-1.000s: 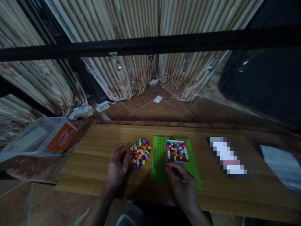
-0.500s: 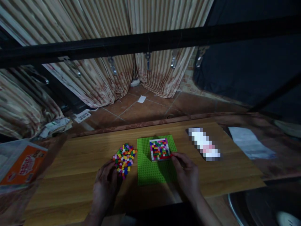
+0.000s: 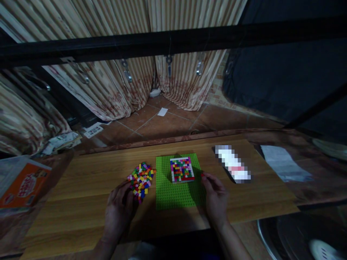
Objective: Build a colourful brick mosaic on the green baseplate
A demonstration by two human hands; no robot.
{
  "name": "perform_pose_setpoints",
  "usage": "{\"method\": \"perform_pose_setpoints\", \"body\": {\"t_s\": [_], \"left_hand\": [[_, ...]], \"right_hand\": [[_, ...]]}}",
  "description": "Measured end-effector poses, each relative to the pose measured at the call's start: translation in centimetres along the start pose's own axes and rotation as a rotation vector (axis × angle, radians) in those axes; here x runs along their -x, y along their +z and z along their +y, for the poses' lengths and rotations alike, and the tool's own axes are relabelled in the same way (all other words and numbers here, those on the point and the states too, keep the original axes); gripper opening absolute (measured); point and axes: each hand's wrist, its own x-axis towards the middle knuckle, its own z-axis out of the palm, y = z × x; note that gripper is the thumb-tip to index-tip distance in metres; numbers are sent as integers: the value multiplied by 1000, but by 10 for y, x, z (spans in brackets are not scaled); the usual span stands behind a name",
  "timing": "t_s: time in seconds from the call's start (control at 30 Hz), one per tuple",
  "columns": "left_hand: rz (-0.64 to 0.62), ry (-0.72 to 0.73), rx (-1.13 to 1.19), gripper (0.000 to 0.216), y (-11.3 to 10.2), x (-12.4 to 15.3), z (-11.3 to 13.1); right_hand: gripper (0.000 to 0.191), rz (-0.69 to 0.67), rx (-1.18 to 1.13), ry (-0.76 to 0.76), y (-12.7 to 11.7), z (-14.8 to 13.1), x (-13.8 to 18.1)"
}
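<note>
My right hand (image 3: 216,196) is by the right edge of a green studded baseplate (image 3: 173,198), its thumb and forefinger pinching a small red brick (image 3: 202,174). On the baseplate stands a square build of small multicoloured bricks (image 3: 181,169), with white and magenta along its borders and a red strip near the front. To the left of the plate lies a loose pile of small coloured bricks (image 3: 142,180). At the pile's near left side rests my left hand (image 3: 118,206), fingers curved and thumb apart, with nothing visible in it.
A blurred-out phone-like object (image 3: 233,164) lies on the wooden table (image 3: 89,191) to the right. An orange-labelled plastic bag or box (image 3: 23,186) is at far left. White paper (image 3: 284,162) lies beyond the table's right edge, and a round stool (image 3: 295,238) stands at lower right.
My right hand has drawn back to the right from the front right corner of the build, keeping the red brick. My left hand has hardly moved. The view has shifted slightly.
</note>
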Motion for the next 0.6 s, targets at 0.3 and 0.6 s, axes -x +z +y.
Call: {"method": "perform_pose_setpoints", "body": {"t_s": [0.3,0.6], "left_hand": [[-13,4,-16,28,2,1,-3],[-10,-19,-9,29,1,0,-1]], "right_hand": [[24,-15,-17,-14,-1,1,2],[20,-150,93,-183,16,-26,-8]]}}
